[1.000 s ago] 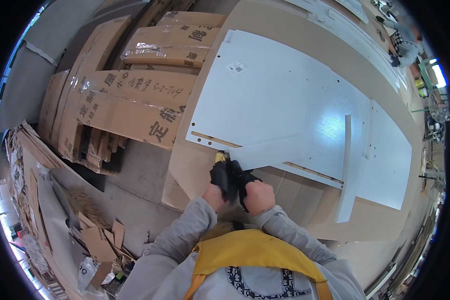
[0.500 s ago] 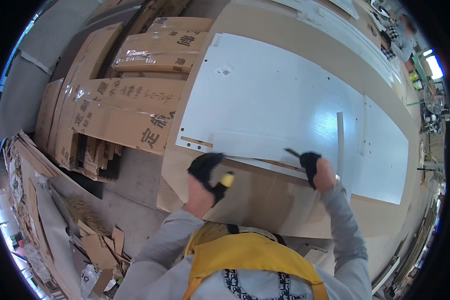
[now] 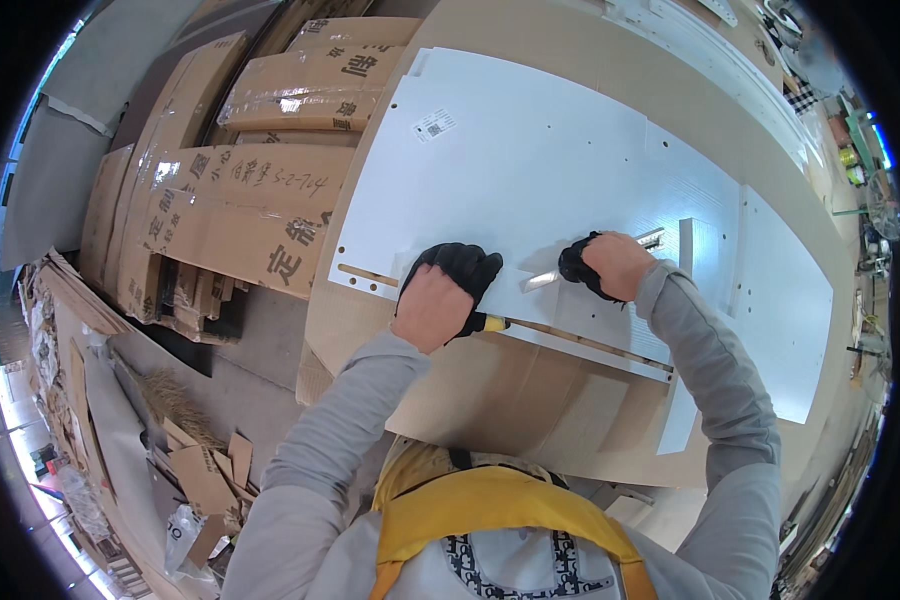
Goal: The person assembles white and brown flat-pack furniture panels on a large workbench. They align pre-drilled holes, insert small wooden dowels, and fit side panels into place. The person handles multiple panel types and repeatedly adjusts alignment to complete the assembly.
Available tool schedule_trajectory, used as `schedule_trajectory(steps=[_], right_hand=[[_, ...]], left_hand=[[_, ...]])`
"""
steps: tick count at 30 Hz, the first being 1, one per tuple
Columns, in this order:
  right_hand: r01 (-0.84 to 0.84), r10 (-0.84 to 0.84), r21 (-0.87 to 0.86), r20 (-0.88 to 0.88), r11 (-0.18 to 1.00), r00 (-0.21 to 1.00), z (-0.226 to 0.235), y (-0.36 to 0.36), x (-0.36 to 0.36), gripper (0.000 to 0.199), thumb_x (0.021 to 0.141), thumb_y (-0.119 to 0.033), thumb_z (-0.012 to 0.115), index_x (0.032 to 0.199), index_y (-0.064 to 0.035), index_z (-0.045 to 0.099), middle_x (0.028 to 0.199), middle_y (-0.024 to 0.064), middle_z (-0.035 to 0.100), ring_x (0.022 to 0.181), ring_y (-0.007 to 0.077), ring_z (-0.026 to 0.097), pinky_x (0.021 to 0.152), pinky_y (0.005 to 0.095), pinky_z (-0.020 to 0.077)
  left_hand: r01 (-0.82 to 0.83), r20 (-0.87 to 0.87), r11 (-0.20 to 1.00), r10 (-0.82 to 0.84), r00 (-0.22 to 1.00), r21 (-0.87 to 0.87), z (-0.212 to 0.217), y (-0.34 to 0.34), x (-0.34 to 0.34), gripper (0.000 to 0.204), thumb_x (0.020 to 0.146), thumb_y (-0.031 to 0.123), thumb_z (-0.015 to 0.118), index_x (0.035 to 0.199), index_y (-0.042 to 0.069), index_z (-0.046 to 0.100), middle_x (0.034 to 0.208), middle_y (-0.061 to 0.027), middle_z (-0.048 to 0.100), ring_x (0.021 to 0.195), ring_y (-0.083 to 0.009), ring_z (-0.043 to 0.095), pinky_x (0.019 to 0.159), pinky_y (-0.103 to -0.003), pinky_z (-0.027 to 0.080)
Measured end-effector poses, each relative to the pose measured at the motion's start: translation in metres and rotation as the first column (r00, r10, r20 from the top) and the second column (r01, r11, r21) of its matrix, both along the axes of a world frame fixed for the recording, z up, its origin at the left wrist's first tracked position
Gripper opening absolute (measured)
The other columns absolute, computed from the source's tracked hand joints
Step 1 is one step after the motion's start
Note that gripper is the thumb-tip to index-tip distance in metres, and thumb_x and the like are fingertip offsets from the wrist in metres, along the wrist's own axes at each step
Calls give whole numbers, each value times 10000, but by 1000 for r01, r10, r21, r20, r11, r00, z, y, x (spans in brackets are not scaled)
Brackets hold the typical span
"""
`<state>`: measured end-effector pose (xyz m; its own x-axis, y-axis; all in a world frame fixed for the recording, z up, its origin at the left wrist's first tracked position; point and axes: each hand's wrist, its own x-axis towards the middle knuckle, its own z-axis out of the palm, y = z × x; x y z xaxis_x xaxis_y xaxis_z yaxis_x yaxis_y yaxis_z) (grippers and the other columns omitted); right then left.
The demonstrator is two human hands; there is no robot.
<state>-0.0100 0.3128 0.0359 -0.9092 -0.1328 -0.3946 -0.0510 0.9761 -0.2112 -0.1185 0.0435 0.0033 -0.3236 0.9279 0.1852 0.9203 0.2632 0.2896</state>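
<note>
A large white panel [image 3: 530, 130] with drilled holes and a label lies in front of me. My right hand [image 3: 607, 266], in a black glove with bare parts showing, is closed around a slim metal utility knife [image 3: 541, 282]. Its tip points left, low over the panel, and the other end shows past my knuckles. At the panel's near edge my left hand [image 3: 444, 295], also gloved, has its fingers curled. A yellow tip [image 3: 495, 323] shows under it; whether that covers a finger or belongs to something held cannot be made out.
Brown cardboard [image 3: 530, 400] lies under the panel. A narrow white strip [image 3: 678, 415] crosses its near edge beneath my right forearm; another white panel [image 3: 792, 320] lies at the right. Taped cartons [image 3: 240, 200] are stacked left, cardboard scraps [image 3: 205, 490] below them.
My left hand has moved up and right onto the panel's near edge, its fingers now curled. My right hand has moved up and slightly left over the panel with the knife.
</note>
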Motion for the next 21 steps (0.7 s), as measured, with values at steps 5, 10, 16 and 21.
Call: schedule_trajectory(steps=[5, 10, 16, 21], right_hand=[[51, -51, -14, 9, 999, 999, 10, -4, 9, 93, 758, -83, 564, 790, -20, 624, 827, 176, 636, 832, 369, 595, 740, 443, 483], [169, -172, -45, -76, 985, 982, -8, -14, 39, 106, 758, -111, 581, 757, -11, 616, 762, 186, 626, 783, 376, 595, 688, 450, 481], [180, -181, -62, -16, 982, 983, -7, -69, 83, 85, 720, -102, 595, 672, -33, 611, 711, 185, 615, 716, 370, 600, 649, 450, 479], [408, -456, -294, -113, 864, 883, -6, -94, 131, 138, 750, -55, 600, 884, -53, 634, 756, 166, 623, 700, 349, 590, 611, 432, 467]], left_hand=[[-6, 25, 1000, 7, 1000, -11, 4, 0, 0, 694, 613, 225, 760, 1251, 115, 512, 1141, -99, 546, 1059, -297, 500, 905, -405, 403], [-8, -38, 1000, 7, 999, -10, -7, 1, 1, 692, 609, 213, 763, 1247, 114, 516, 1139, -100, 546, 1056, -296, 506, 885, -412, 419], [-22, -56, 998, 19, 998, -59, -13, 0, 1, 545, 729, 102, 586, 1269, 99, 518, 1140, -121, 573, 1001, -294, 546, 845, -403, 439], [107, -82, 992, -101, 991, 68, 0, -2, -8, 615, 730, 105, 599, 1327, 75, 455, 1124, -131, 565, 982, -295, 544, 837, -421, 442]])
